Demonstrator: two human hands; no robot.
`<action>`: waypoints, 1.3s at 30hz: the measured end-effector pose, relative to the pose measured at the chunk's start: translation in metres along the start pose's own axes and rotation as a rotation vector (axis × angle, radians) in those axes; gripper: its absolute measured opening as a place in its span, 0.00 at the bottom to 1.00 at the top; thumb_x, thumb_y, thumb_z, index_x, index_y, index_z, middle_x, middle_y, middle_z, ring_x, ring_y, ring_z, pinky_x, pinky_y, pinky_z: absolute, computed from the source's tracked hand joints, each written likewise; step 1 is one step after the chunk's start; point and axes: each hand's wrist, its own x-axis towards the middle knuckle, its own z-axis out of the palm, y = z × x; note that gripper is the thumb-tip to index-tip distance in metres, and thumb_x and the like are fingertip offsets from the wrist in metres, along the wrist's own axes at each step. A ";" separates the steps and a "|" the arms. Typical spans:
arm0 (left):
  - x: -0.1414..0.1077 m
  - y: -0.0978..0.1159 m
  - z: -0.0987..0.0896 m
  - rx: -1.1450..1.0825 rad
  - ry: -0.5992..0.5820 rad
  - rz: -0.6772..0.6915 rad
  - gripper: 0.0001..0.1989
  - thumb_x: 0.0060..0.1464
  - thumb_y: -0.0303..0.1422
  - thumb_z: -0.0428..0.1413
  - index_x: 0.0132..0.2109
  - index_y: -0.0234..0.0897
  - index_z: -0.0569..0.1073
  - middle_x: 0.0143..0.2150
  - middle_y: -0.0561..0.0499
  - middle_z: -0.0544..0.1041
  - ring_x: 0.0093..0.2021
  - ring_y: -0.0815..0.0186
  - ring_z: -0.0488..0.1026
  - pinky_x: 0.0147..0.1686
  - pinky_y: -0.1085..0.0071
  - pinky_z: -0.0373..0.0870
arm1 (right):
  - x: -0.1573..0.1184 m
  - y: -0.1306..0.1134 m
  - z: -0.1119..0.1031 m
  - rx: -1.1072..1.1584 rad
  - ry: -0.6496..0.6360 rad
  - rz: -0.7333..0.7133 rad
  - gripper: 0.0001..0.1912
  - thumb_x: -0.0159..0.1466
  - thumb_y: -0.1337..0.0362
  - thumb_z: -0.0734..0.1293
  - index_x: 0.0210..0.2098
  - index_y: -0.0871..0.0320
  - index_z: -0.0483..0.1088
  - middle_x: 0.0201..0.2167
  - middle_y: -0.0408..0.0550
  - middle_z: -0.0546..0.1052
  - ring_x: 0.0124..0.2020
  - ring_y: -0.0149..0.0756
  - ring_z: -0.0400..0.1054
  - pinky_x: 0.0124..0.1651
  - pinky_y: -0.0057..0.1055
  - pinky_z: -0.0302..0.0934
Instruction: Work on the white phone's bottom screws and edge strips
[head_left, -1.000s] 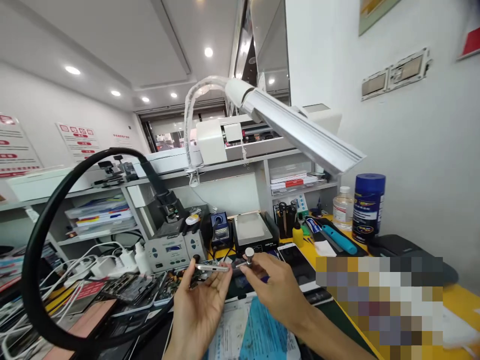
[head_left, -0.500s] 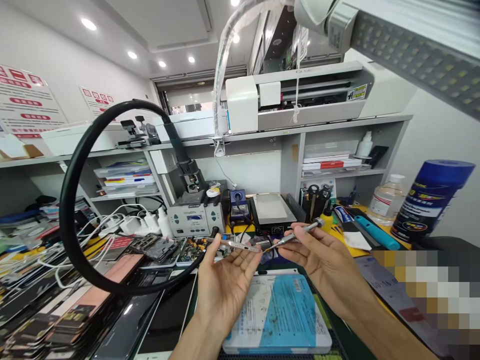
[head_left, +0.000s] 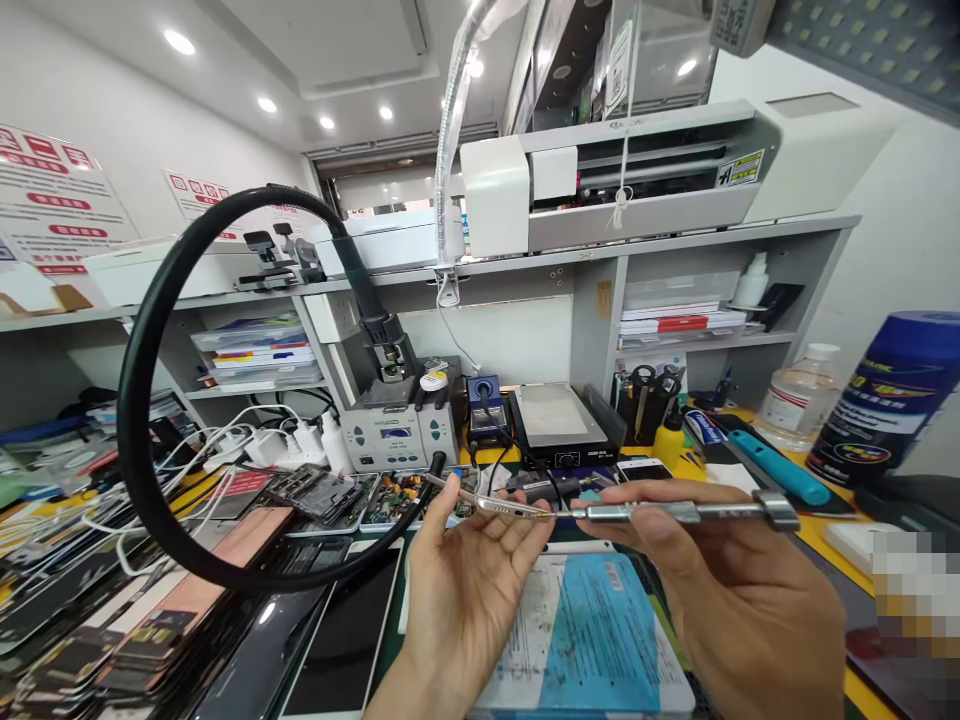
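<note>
My left hand grips a thin phone, turned so that its narrow edge with the charging port faces me. In my right hand is a silver precision screwdriver, lying nearly level and pointing left. Its tip reaches the right end of the phone's port edge, beside the fingertips of my left hand; whether it sits in a screw is too small to tell. Beneath both hands lies a blue and white box with printed text.
A black hose loops up at the left, above stacked phone parts and a white-framed screen. Behind stand a hot-air station and a flat heating plate. On the right are a blue spray can and a clear bottle.
My right hand has turned the screwdriver from slanted to nearly level and brought its tip against the phone's edge. The whole view has shifted slightly.
</note>
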 end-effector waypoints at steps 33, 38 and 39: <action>-0.005 -0.006 0.000 0.084 -0.065 0.129 0.11 0.57 0.38 0.60 0.37 0.32 0.75 0.39 0.40 0.78 0.48 0.47 0.77 0.47 0.57 0.77 | -0.005 -0.006 0.007 -0.394 0.184 -0.357 0.05 0.64 0.61 0.70 0.31 0.50 0.75 0.28 0.47 0.77 0.31 0.38 0.75 0.35 0.37 0.74; -0.005 -0.007 0.000 0.082 -0.065 0.167 0.12 0.58 0.37 0.59 0.35 0.30 0.77 0.39 0.40 0.78 0.48 0.46 0.78 0.50 0.55 0.75 | -0.005 -0.006 0.008 -0.408 0.184 -0.353 0.07 0.63 0.62 0.71 0.28 0.51 0.75 0.27 0.46 0.76 0.30 0.37 0.75 0.35 0.34 0.74; -0.005 -0.007 0.000 0.084 -0.065 0.177 0.12 0.58 0.36 0.58 0.34 0.30 0.77 0.38 0.40 0.78 0.48 0.46 0.78 0.51 0.55 0.75 | -0.005 -0.006 0.008 -0.409 0.183 -0.353 0.07 0.63 0.62 0.71 0.28 0.51 0.76 0.27 0.46 0.76 0.30 0.37 0.75 0.35 0.34 0.74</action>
